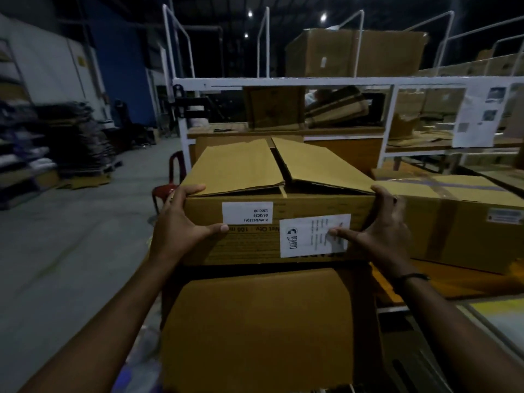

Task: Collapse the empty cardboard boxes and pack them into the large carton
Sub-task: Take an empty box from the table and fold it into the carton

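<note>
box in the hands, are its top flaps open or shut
Folded down but not sealed: the two top flaps of the box lie loosely, edges lifted, with a dark gap between them. No tape shows.

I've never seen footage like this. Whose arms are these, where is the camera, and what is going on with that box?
No machine here: these are a person's two bare arms, filmed by one wide-angle camera worn on their head, looking forward and down. The left hand and right hand grip the near corners of a cardboard box, fingers round its sides, thumbs pressed on its front. Its top flaps are loose and partly raised; white labels sit on the front. Below, nearer the camera, is a broad cardboard panel; whether it belongs to the large carton I cannot tell. To the right lies a taped box; behind stands a white shelf frame with more cartons.
</note>
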